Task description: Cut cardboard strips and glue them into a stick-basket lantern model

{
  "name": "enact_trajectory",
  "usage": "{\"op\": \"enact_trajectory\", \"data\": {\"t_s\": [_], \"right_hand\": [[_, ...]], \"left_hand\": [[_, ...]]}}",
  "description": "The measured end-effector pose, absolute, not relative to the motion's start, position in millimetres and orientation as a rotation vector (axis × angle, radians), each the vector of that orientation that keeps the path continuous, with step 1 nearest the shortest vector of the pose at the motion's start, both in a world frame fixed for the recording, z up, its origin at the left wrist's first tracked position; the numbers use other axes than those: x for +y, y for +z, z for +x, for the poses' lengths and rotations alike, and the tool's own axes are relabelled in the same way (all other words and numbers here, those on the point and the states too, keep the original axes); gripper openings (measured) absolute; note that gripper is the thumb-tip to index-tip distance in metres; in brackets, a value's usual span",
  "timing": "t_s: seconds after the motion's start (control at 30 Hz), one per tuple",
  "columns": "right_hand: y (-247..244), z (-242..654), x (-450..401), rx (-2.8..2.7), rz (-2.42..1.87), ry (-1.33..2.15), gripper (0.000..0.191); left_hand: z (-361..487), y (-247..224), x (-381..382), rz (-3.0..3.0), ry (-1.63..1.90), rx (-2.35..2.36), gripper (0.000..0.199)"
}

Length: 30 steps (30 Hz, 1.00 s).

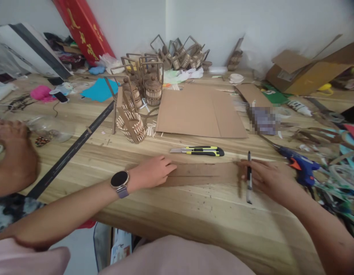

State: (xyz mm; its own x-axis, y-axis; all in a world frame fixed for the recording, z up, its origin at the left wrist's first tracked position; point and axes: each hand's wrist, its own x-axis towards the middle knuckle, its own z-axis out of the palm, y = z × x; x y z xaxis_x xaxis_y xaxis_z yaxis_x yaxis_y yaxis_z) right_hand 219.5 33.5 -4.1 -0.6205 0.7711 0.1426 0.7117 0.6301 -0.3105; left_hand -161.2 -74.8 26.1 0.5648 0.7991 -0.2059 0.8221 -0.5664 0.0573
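Note:
A brown cardboard strip [198, 173] with dark lines drawn along it lies across the wooden table. My left hand [154, 172], below a wrist watch, rests on the strip's left part with its fingers apart. At the strip's right end, my right hand [260, 175] is closed around a dark marker [249, 177], which stands nearly upright in the view. A yellow and black utility knife [204, 151] lies just beyond the strip. Farther back is a large flat sheet of cardboard [197, 110].
Several small basket-like lanterns [152, 91] stand at the back left. A blue glue gun [304, 168] and tangled strips lie on the right. Another person's hand [16, 152] rests at the far left, near a long dark strip [73, 147].

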Motion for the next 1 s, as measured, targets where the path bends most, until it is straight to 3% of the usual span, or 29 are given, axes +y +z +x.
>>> {"op": "enact_trajectory", "data": {"t_s": [0.23, 0.5, 0.7, 1.0], "right_hand": [[-14.0, 221.0, 27.0, -2.545, -1.169, 0.479, 0.022], [-7.7, 215.6, 22.9, -2.550, -1.348, 0.492, 0.037], [15.5, 180.6, 54.4, -2.502, -1.798, 0.220, 0.036], [29.4, 102.5, 82.2, -2.654, -1.668, 0.065, 0.036]], "left_hand": [[-161.2, 23.9, -71.6, 2.601, -0.244, 1.630, 0.028], [-136.2, 15.1, -79.7, 2.715, -0.038, 1.751, 0.020], [-106.8, 7.3, -88.2, 2.573, -0.018, 1.638, 0.029], [-100.8, -11.5, -90.6, 2.518, 0.139, 1.759, 0.024]]}}
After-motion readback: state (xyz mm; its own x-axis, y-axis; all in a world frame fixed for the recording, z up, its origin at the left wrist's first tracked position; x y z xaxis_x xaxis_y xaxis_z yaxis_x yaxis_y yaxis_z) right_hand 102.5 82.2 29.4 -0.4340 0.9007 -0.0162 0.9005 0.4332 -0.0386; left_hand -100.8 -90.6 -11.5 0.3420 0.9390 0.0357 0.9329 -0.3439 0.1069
